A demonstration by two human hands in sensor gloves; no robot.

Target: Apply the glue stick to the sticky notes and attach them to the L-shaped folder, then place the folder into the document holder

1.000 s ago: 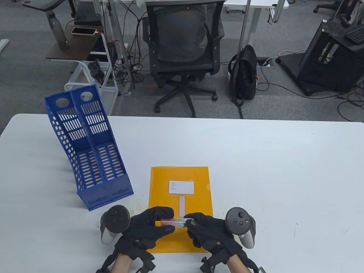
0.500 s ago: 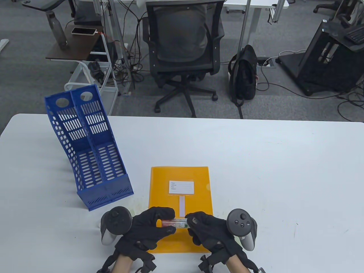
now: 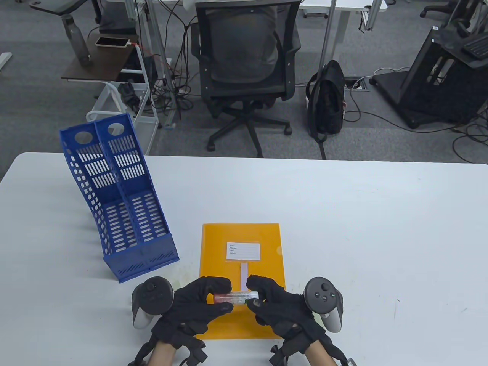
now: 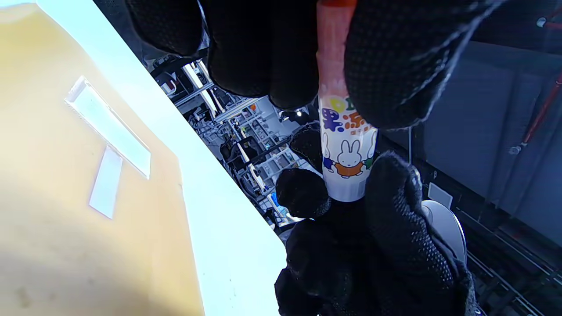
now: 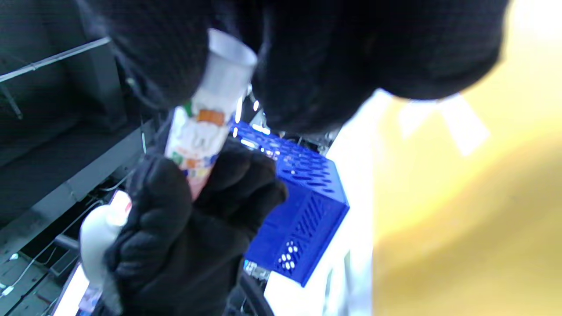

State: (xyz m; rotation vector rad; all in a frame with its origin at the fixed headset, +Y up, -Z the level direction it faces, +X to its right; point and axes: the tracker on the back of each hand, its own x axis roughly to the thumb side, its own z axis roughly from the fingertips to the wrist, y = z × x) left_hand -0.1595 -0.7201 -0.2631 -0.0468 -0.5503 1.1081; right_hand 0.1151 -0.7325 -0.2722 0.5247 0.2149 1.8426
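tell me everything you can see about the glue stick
The glue stick is a small plastic tube: a translucent red end, a white body printed with a cartoon rabbit and coloured characters. It lies roughly level above the near part of the orange folder, off the table. The left hand grips the red end and the right hand pinches the white end. Whether the cap is on cannot be told.

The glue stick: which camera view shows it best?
The left wrist view: the glue stick is sharp, its rabbit label readable. The right wrist view shows it blurred; the table view shows it small, between both hands.
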